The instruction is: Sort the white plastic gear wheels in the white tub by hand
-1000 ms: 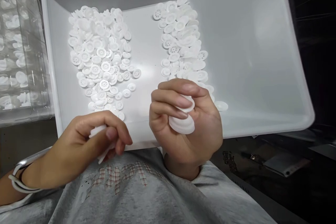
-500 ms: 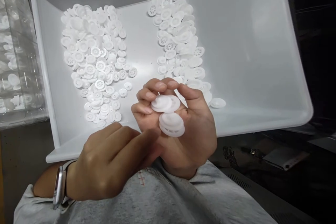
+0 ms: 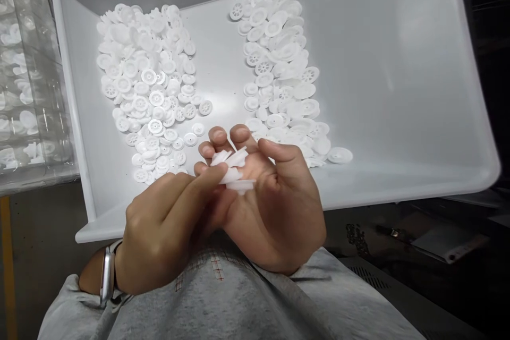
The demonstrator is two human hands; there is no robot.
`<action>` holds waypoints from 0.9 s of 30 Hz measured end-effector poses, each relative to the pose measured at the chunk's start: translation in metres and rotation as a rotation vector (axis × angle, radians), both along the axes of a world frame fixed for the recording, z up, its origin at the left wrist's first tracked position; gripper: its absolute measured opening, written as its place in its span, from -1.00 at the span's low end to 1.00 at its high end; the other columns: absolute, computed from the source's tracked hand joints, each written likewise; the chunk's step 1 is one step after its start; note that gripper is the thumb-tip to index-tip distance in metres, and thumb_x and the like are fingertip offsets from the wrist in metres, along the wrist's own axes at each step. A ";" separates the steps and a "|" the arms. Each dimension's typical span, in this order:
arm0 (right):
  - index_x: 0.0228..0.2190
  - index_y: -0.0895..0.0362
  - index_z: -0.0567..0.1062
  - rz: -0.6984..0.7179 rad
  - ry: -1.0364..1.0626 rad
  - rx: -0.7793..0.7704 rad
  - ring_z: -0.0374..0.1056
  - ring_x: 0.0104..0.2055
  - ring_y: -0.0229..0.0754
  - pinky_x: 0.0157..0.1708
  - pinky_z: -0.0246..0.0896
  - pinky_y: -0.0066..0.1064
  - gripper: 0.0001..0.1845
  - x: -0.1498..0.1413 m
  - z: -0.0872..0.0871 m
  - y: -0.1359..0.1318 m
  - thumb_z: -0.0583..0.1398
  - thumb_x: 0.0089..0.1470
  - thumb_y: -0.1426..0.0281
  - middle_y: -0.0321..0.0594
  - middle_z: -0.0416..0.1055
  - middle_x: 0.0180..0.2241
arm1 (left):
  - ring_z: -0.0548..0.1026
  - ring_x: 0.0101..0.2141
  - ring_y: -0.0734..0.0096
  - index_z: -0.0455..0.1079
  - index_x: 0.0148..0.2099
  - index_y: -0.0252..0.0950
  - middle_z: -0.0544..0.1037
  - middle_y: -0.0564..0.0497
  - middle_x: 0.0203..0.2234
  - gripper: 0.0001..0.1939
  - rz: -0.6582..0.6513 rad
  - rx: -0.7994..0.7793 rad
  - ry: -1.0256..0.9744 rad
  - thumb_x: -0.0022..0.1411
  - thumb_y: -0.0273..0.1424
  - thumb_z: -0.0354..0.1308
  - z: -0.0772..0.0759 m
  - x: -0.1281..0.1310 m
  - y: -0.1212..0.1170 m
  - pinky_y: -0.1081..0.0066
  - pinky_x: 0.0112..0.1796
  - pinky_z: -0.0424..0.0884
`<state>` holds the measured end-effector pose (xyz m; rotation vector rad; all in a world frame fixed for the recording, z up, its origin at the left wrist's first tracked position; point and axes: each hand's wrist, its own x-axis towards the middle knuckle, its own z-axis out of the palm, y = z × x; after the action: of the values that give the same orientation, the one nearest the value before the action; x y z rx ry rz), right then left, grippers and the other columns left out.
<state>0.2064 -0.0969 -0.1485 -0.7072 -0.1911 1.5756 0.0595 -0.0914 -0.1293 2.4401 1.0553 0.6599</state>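
My right hand [image 3: 274, 207] is turned palm up with its fingers curled, and it cradles several small white plastic wheels [image 3: 240, 186]. The wheels now stand edge-on across the palm and finger bases. My left hand [image 3: 163, 228], with a watch [image 3: 107, 276] on its wrist, reaches in from the left. Its index fingertip presses on the wheels, and the other fingers are folded under; its thumb is hidden. Behind the hands, a pile of white wheels [image 3: 149, 79] lies on the left side of the white plastic bin [image 3: 382, 79], and another pile [image 3: 282, 64] lies nearer its middle.
Clear plastic packaging [image 3: 34, 85] with more white parts stands left of the bin. One loose wheel [image 3: 340, 155] lies beside the middle pile. Right of my lap, a phone-like flat device [image 3: 448, 244] rests on a dark surface. The bin's front rim is close to my body.
The wheels in my right palm have turned from lying flat to edge-on. My left fingertip has moved up onto them, and my right fingers have opened slightly.
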 end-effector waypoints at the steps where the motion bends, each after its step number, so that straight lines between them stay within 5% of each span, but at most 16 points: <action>1: -0.31 0.02 0.47 0.012 -0.020 0.014 0.33 -0.26 -0.22 -0.30 0.43 -0.37 -0.87 0.000 -0.001 0.000 0.19 0.14 0.23 -0.25 0.36 -0.24 | 0.37 -0.41 0.54 0.29 0.22 -0.25 0.48 0.11 -0.42 -0.51 0.010 -0.010 -0.009 0.28 -0.45 0.26 0.000 0.000 0.000 0.48 -0.31 0.31; 5: -0.29 0.00 0.51 0.044 -0.016 0.039 0.33 -0.31 -0.22 -0.34 0.44 -0.35 -0.85 -0.001 0.001 0.001 0.13 0.15 0.28 -0.24 0.39 -0.25 | 0.35 -0.46 0.57 0.33 0.18 -0.28 0.45 0.13 -0.47 -0.56 -0.005 0.010 -0.027 0.28 -0.45 0.26 -0.002 0.002 0.001 0.50 -0.37 0.30; 12: -0.36 0.10 0.52 0.035 0.349 -0.075 0.40 -0.31 -0.44 -0.22 0.40 -0.66 -0.90 -0.005 0.016 -0.003 0.18 0.06 0.45 -0.37 0.41 -0.37 | 0.33 -0.53 0.62 0.47 -0.01 -0.54 0.51 0.05 -0.50 -0.75 -0.097 0.121 -0.223 0.28 -0.54 0.24 -0.002 0.012 0.004 0.51 -0.52 0.26; 27: -0.35 0.11 0.53 0.053 0.385 -0.052 0.38 -0.34 -0.44 -0.26 0.38 -0.64 -0.87 -0.004 0.015 -0.004 0.18 0.03 0.48 -0.36 0.38 -0.40 | 0.37 -0.55 0.57 0.51 -0.03 -0.49 0.47 0.09 -0.55 -0.77 -0.114 0.129 -0.159 0.25 -0.60 0.23 0.001 0.008 0.001 0.47 -0.56 0.29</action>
<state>0.2019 -0.1008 -0.1330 -0.4290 0.1164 1.7395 0.0679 -0.0905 -0.1279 2.4858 0.8283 0.8913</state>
